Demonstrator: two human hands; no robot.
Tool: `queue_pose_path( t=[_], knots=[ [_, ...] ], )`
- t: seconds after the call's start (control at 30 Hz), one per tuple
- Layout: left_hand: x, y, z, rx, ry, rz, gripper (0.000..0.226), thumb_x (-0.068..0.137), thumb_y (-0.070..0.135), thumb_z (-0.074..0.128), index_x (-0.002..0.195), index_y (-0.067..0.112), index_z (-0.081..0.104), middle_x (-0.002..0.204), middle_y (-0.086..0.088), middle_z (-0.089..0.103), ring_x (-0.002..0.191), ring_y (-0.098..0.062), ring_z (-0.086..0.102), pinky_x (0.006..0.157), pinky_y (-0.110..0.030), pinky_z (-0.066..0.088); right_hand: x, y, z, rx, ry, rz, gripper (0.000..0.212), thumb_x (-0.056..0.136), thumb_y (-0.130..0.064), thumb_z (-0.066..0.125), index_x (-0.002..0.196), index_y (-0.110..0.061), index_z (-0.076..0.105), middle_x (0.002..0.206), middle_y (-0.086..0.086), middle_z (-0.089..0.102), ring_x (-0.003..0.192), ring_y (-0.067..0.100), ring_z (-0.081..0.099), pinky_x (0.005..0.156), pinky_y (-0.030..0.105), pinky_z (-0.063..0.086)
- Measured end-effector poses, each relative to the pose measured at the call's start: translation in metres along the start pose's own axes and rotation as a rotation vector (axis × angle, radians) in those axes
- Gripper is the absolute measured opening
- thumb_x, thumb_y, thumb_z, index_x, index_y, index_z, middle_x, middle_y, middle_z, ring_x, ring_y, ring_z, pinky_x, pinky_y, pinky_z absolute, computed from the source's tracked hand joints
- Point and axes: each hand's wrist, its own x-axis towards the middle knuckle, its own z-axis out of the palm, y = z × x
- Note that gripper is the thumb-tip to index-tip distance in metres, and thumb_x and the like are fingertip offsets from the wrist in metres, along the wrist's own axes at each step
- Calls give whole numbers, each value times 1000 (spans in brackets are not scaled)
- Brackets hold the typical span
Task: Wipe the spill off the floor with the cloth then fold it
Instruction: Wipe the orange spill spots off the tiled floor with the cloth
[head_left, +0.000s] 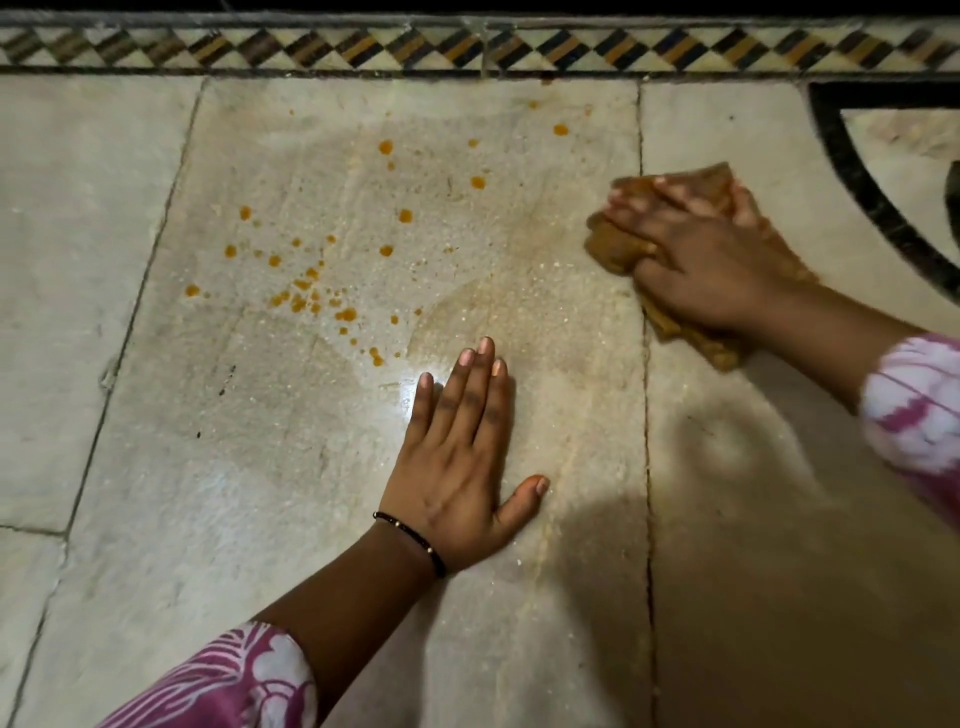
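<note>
Orange drops of the spill (311, 280) lie scattered over the pale stone floor (260, 467), left of centre and toward the back. A wet smeared patch (498, 322) sits to their right. My right hand (701, 260) presses down on a bunched brown cloth (618, 244) at the right, fingers curled into it. The cloth pokes out above, left of and below the hand. My left hand (462, 467) lies flat on the floor near the middle, fingers straight, just below the wet patch.
A patterned tile border (467, 47) runs along the back edge of the floor. A black curved inlay (872, 187) marks the floor at the far right. Dark joints run between the stone slabs.
</note>
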Motion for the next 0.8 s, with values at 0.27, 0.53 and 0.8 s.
queue_pose_path(
  t=[0.27,0.53,0.8],
  knots=[
    [-4,0,3,-19,95,-51,96,86,63,34,148,-2,4,156,-16,-5,146,-30,-4,118,-48,0,-36,-90,28,-101,-101,-429,71,78,-52,19,148,-40,19,156,-16,19,146,13,6,110,59,-7],
    [-4,-1,-1,-87,129,-49,94,87,61,35,147,0,-3,156,-14,-10,146,-30,-7,118,-48,-2,1,-7,1,-115,-39,-186,69,81,-56,23,148,-43,11,158,-14,12,146,19,9,110,64,0],
    [-6,-2,-2,-91,84,-72,88,89,60,28,148,-1,4,156,-17,-3,147,-29,-2,118,-46,-2,-33,-99,36,-192,-12,-376,69,86,-52,24,150,-30,19,157,-8,20,146,20,13,112,64,2]
  ],
)
